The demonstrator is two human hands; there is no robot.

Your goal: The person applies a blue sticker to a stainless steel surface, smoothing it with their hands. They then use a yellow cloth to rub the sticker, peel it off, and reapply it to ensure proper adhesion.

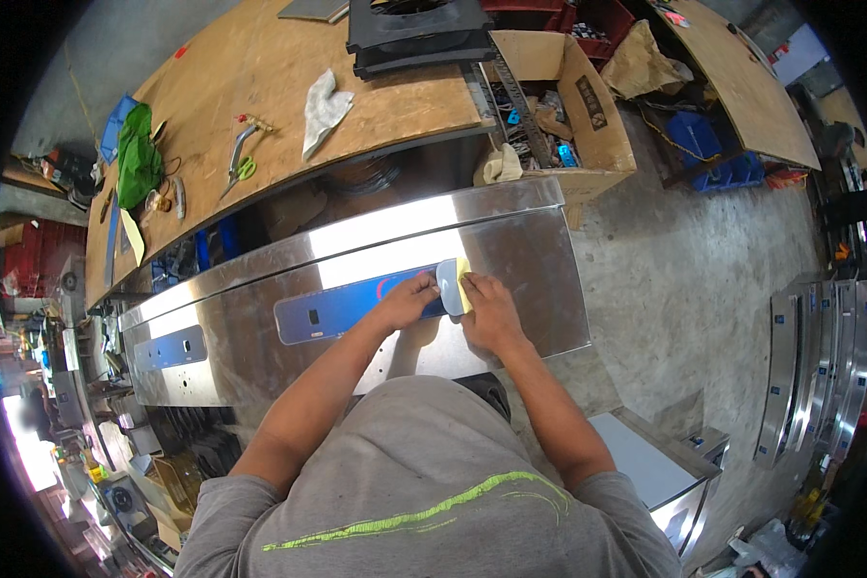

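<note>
Blue strip (342,308) lies lengthwise along the steel panel (530,260), running leftward from both hands; left hand (407,301) presses flat on its right end, right hand (486,310) beside it grips a scraper (449,285).

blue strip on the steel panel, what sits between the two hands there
In the head view, a grey scraper with a yellow piece behind it sits between the left hand and the right hand, at the blue strip's right end.

two hands (409,301) – one steel panel (530,260) – one scissors (241,166)
</note>
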